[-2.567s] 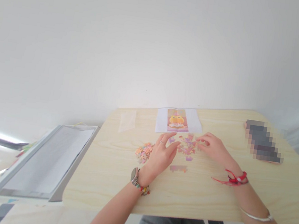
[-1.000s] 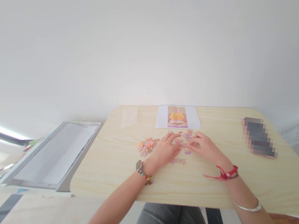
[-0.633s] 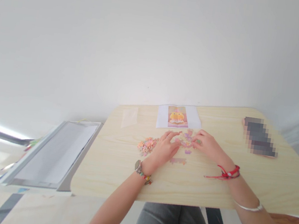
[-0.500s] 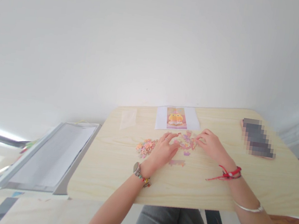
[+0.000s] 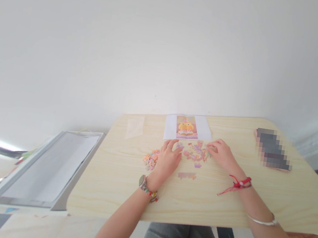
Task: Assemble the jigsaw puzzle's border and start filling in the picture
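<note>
Wooden table (image 5: 223,207), pastel puzzle pieces (image 5: 195,153)

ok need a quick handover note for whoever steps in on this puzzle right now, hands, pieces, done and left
Left hand: flat on the table, fingers spread, between the two heaps; whether it holds a piece cannot be told.
Right hand: fingertips at the right edge of the pink-purple loose pieces; grip not clear.
Orange-pink pile lies left of the left hand. Reference picture lies at the far edge of the wooden table.
Done: one short joined purple strip near the front.
Left: nearly everything, both heaps are unassembled.
</note>
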Demonstrator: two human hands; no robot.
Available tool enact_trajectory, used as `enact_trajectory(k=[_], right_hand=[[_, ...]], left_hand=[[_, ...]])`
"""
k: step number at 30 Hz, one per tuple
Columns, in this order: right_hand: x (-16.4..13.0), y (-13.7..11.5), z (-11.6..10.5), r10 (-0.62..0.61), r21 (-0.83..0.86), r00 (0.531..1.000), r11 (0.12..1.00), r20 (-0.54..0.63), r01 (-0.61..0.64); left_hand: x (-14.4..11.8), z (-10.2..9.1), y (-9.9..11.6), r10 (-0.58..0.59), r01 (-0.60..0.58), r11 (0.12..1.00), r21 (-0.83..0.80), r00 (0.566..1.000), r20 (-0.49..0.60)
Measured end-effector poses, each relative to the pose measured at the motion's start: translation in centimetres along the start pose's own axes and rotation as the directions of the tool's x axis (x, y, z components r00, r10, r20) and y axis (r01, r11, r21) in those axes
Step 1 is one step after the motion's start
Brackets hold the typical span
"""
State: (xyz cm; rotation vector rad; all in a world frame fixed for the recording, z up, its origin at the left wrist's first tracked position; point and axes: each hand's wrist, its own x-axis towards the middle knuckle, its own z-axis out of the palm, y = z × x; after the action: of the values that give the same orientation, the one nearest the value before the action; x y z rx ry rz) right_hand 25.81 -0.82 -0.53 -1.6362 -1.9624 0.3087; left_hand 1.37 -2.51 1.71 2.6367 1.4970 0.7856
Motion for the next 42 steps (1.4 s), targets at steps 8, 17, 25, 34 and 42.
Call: enact_trajectory(k=[8, 17, 25, 34, 42], right_hand=[[0.2, 0.7, -0.1, 0.025, -0.003, 1.0, 1.0, 0.018, -0.024], [1.1, 0.3, 0.5, 0.075, -0.058, 0.997, 0.996, 0.007, -0.075], [1.2, 0.0, -0.6, 0.044, -0.164, 0.995, 0.986, 0.088, -0.03], [-0.8, -3.0, -3.0, -0.152, -0.004, 0.98, 0.988, 0.128, 0.154], [-5.2, -5.3, -1.5, -0.369, -0.119, 0.864, 0.896, 0.342, 0.429]], left_hand=[[-0.1, 0.1, -0.4, -0.114, 0.115, 0.991, 0.07, 0.993, -0.016], [-0.1, 0.3, -0.9, -0.161, 0.166, 0.984, 0.06, 0.983, -0.086], [0.0, 0.3, -0.5, -0.067, 0.067, 0.998, 0.0, 0.996, -0.066], [-0.2, -0.8, 0.8, 0.114, -0.108, 0.985, -0.131, 0.993, 0.036], [-0.3, -1.8, 1.7, 0.493, -0.439, 0.864, -0.248, 0.838, 0.234]])
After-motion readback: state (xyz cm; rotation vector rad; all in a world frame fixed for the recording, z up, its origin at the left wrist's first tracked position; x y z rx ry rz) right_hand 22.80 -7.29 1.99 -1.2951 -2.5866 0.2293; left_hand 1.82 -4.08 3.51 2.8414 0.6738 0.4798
